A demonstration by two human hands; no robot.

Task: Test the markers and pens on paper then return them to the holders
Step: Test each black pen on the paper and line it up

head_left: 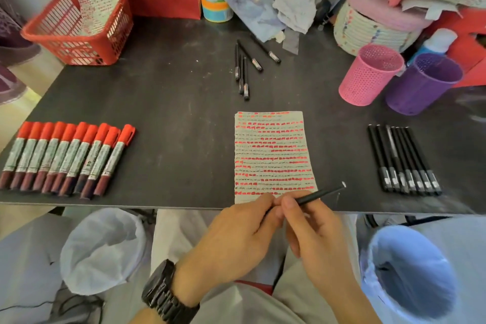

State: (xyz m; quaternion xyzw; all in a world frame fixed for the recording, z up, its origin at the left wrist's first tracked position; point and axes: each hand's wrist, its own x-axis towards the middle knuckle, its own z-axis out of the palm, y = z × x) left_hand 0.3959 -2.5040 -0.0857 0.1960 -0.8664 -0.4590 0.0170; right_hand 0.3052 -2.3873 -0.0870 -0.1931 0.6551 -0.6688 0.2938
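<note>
While both hands meet at the near edge of the dark counter, a slim black pen is held between them, slanting over the near right corner of the white paper sheet, which is covered in rows of red and dark test strokes. The left hand has its fingers curled and pinched on the pen's lower end. The right hand has its fingers clamped round the barrel just above. The pen's pale far tip points away to the right of the sheet.

Left of the sheet, well apart, ten red-capped markers lie side by side. Right of the sheet lies a tidy row of black pens. Beyond the sheet a few loose black pens are scattered. Beyond and right of the sheet stand a pink mesh holder and a purple mesh holder, touching. Far left beyond the sheet sits a red plastic basket.
</note>
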